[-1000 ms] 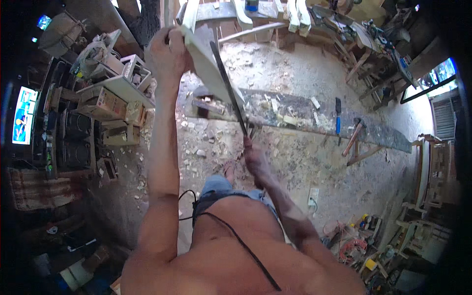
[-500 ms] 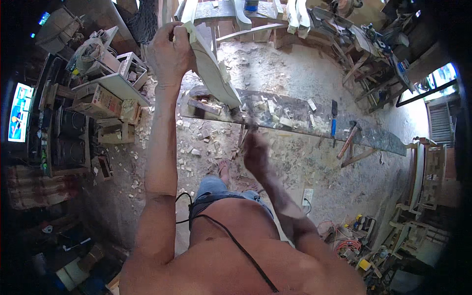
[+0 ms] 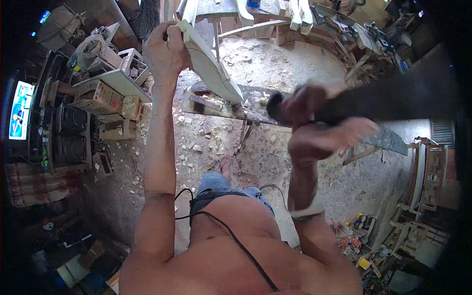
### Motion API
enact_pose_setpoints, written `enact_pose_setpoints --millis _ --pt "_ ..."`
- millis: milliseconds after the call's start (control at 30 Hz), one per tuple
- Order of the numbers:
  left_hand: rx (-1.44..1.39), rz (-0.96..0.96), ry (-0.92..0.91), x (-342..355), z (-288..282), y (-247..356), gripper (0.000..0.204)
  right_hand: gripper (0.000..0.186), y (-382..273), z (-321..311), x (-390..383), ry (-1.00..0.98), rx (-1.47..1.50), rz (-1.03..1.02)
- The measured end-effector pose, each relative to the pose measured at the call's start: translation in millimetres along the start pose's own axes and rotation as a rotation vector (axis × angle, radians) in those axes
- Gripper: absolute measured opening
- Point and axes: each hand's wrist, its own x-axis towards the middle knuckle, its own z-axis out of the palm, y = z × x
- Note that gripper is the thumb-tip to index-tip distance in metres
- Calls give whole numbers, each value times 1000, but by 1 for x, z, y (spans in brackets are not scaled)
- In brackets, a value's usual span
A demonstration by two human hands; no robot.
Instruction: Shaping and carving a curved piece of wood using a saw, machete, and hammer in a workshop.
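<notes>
My left hand grips the upper end of a pale, curved piece of wood. The piece slants down, its lower end resting on a long narrow plank bench. On the right, my right hand is blurred by motion but closed around the handle of a machete. Its broad dark blade points right, raised above the bench and apart from the wood. The blade and hand hide much of the bench's right part.
Wood chips litter the floor around my feet. A second table with curved wooden pieces stands at the far side. At left are a cardboard box and a lit screen. Cables and tools lie at lower right.
My right hand has swung up and to the right with the machete, away from the wood's lower end. My left hand keeps its hold on the wood, nearly unmoved.
</notes>
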Motion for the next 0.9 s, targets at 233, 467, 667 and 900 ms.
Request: enact_pose_setpoints --millis 233,467,667,900 --pt "-21 38 -29 -2 2 9 37 82 121 -85 -209 -262 -992 1276" --pt "-36 47 42 -6 -7 -7 36 84 89 -81 -181 -23 -61 1752" --pt "25 48 36 -5 -13 -9 40 76 41 -25 -140 -92 -699 1090" --pt "14 52 16 -5 -14 3 39 34 -4 28 -15 195 197 220"
